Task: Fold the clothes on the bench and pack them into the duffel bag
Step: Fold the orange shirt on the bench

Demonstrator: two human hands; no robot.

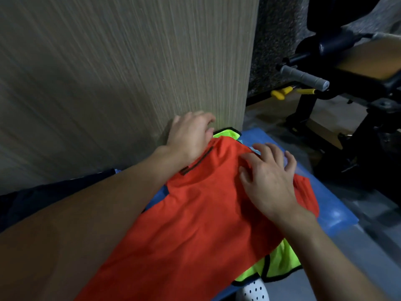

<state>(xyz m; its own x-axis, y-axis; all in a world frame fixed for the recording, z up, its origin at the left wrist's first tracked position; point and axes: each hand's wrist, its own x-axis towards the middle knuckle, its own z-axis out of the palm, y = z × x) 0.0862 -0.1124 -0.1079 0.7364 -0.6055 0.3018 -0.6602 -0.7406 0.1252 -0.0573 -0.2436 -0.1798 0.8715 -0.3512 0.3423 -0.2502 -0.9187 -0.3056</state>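
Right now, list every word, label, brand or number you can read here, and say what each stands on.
No readable text anywhere in this view.
The orange shirt: only a dark trim strip, no print.
The neon yellow garment, the blue bench and the grey grip of the gym machine: no marks visible.
The white item: black dots only.

A bright orange thin-fabric shirt (pixel 195 213) with a dark-trimmed collar lies spread out, lightly wrinkled, along the blue padded desk (pixel 334 205). Beneath it a neon yellow-green garment with black edging (pixel 280 263) peeks out at the far end and at the near right edge.
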